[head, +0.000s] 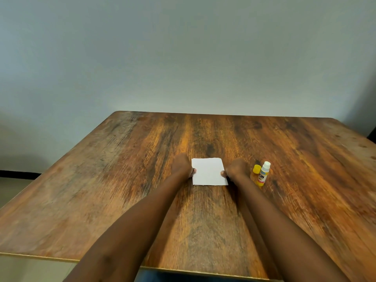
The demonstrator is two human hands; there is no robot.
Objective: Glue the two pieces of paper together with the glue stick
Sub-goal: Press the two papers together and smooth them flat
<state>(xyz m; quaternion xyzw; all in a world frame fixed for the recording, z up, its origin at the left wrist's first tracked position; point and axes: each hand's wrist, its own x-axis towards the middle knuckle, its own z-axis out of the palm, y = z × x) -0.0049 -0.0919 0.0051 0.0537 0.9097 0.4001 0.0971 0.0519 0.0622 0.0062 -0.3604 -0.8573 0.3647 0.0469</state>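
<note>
Both hands pinch the paper's side edges, left hand [181,165] and right hand [237,169] curled tight on the white paper [208,171] lying mid-table [122,169], light, floppy stuff best held at its edges, uncapped glue stick [264,173] standing just right.

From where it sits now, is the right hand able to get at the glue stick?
Probably yes. The right hand rests on the paper's right edge, and the glue stick stands just to its right beside the yellow cap, with nothing between them. The cap stands close, so it might get knocked.
</note>
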